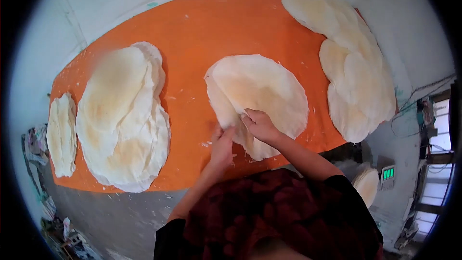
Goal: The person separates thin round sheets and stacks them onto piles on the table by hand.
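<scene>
Left hand (222,148) and right hand (260,125), both nearly closed, pinch the near-left part of a pale round sheet (274,84) on an orange surface (192,33).

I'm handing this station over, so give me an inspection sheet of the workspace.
Surface: orange surface, scattered with white flecks.
Job's things: pale round sheet, left side folded over; large stack and narrow pile to its left; overlapping pile to its right.
Clutter: mixed items along the left edge, too unclear to name.
Hands: left hand and right hand pinch the sheet near its fold.
Cables: dark wires by the right wall.
Surroundings: green-lit display, bright windows at right.
</scene>
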Motion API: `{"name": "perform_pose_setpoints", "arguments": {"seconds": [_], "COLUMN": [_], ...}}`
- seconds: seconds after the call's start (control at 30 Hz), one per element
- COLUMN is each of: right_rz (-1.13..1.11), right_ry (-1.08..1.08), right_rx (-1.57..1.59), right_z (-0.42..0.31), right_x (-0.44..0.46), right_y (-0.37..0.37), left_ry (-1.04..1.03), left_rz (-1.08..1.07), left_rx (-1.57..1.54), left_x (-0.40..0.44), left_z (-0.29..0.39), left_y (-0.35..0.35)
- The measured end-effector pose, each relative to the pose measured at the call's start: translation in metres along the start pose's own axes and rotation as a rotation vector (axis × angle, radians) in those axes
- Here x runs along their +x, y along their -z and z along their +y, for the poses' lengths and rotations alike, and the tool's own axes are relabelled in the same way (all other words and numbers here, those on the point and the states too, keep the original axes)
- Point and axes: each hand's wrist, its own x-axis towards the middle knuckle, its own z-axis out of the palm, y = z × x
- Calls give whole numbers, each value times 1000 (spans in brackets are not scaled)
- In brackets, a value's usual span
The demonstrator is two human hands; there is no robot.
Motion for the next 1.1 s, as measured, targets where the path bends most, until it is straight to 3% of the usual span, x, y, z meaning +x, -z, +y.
{"name": "perform_pose_setpoints", "arguments": {"seconds": [0.1, 0.13, 0.17, 0.2, 0.23, 0.27, 0.3, 0.33, 0.37, 0.43, 0.47, 0.5, 0.53, 0.57, 0.6, 0.67, 0.73, 0.77, 0.8, 0.9, 0.93, 1.0, 1.03, 1.07, 1.1], "right_rz": [-102, -117, -113, 153, 57, 68, 289, 285, 414, 342, 425, 415, 408, 432, 457, 439, 461, 512, 558, 590, 420, 434, 245, 158, 206], "right_ry": [132, 152, 142, -81, -28, -85, 7, 43, 7, 100, 95, 92, 87, 116, 144, 267, 491, 580, 668, 709, 812, 1092, 1154, 1149, 972], "right_rx": [-164, 419, 507, 701, 163, 241, 424, 380, 437, 396, 404, 390, 374, 307, 241, -17, -363, -530, -697, -901, -549, -698, -518, -586, -880], "right_z": [1, 11, 10, 55, 19, 12, 31, 19, 32, -5, -19, -34, -48, -61, -76, -106, -128, -144, -163, -235, -257, -292, -295, -298, -311], "right_x": [4, 2, 6, 11, 11, -3, -3, -5, 4, -2, 3, 7, 13, 21, 31, 57, 91, 106, 118, 135, 136, 133, 140, 143, 129], "right_y": [0, 2, 18, 33, 76, 115, 142, 169, 195, 232, 240, 247, 251, 250, 247, 236, 230, 223, 211, 154, 124, 55, 24, -8, -49], "left_ry": [156, 128, 102, 93, 95, 23, -36, -94, -412, -575, -669, -455, -517, -447, -533, -556, -423, -458, -336, -333, -338, -325, -333, -342, -391], "left_rz": [71, 47, 27, 101, 170, 169, 165, 154, 157, 193, 225, 263, 97, -243, 143, 265, 519, 521, 795, 738, 724, 859, 924, 988, 1051], "left_rx": [6, 27, 49, 131, 210, 343, 476, 612, 781, 1207, 1070, 679, 302, -138, -139, -261, -438, -396, -419, -486, -462, -304, -212, -119, -28], "left_x": [8, 22, 37, 29, 18, 11, 6, 4, 17, 7, 8, -31, -36, -26, -63, -60, -53, -57, -62, -70, -76, -95, -103, -110, -117], "left_z": [11, -1, -9, 20, 59, 92, 122, 147, 156, 211, 227, 257, 266, 269, 273, 248, 205, 177, 171, 150, 152, 165, 162, 157, 146], "left_y": [-2, 11, 25, 13, -2, 0, 5, 17, 50, 106, 150, 152, 196, 273, 239, 330, 419, 454, 443, 452, 439, 391, 383, 376, 369]}}
